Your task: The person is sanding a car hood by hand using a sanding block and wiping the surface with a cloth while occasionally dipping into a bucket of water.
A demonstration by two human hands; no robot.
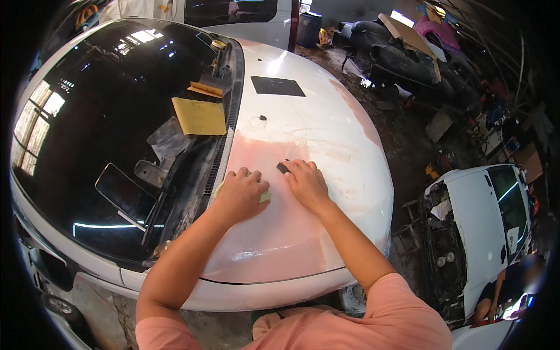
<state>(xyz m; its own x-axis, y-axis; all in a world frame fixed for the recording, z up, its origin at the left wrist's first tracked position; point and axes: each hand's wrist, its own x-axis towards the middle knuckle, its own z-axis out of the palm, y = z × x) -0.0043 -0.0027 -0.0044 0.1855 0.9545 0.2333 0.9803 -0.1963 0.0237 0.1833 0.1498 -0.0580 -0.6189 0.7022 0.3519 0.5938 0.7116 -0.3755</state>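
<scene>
Both of my hands rest on the white car hood [356, 186], over a pinkish patch [274, 245] that looks wet near its front part. My left hand [240, 192] is closed over a yellow-green cloth or sponge [266, 197], mostly hidden under the palm. To its right, my right hand [307, 184] presses a small black sanding block or folded sandpaper [282, 167] flat to the surface; the fingers cover most of it. Farther up the hood lies a dark rectangular sheet [278, 86], like sandpaper, apart from both hands.
Yellow sandpaper sheets [201, 116] lie at the windshield [105, 128] base, near the wiper and a roll of tape [218, 45]. Right of the hood are black bumper parts [402, 64] and a white car [490, 221] with its front stripped. A person [504, 286] sits at lower right.
</scene>
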